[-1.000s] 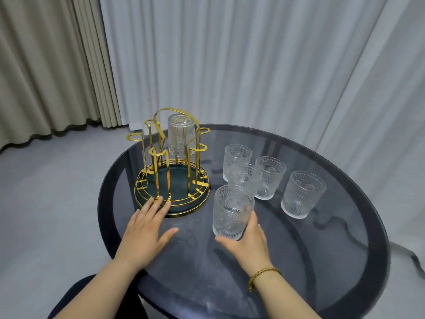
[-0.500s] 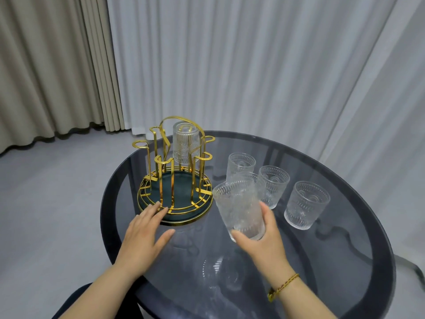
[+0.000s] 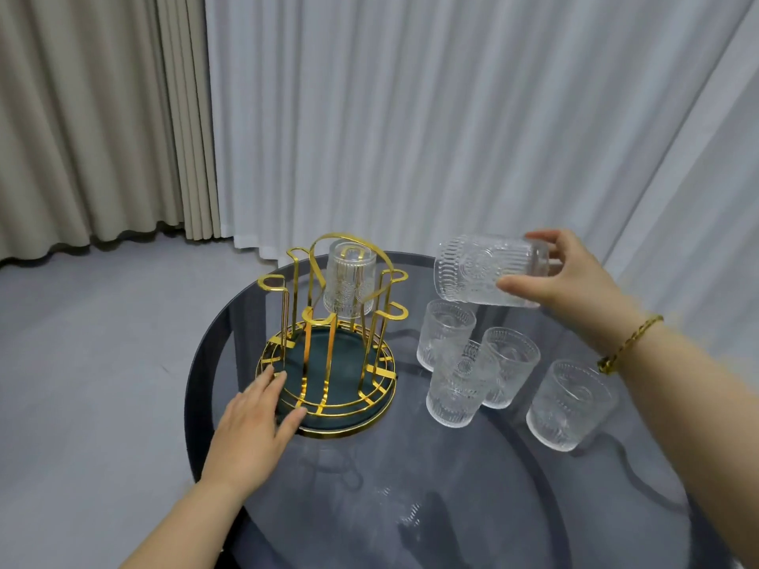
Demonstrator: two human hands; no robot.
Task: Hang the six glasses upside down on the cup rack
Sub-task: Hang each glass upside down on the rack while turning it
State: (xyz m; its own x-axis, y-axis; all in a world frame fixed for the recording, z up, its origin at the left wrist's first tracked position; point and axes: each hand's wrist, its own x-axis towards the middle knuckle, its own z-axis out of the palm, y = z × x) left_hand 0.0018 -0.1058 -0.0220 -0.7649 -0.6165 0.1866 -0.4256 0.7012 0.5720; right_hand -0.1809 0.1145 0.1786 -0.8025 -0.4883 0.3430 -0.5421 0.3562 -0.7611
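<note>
Overhead, the right hand [image 3: 575, 277] has its grip closed around a ribbed glass [image 3: 488, 269], holding it on its side in the air with the mouth pointing left. Below that grip four more glasses [image 3: 509, 365] stand upright on the round dark desk [image 3: 472, 507], close together. Left of the grip stands the gold cup rack [image 3: 332, 342], with one glass [image 3: 349, 283] already hanging upside down on a far prong. The left hand [image 3: 254, 429] lies flat, its grip open, fingertips touching the rack's near rim.
</note>
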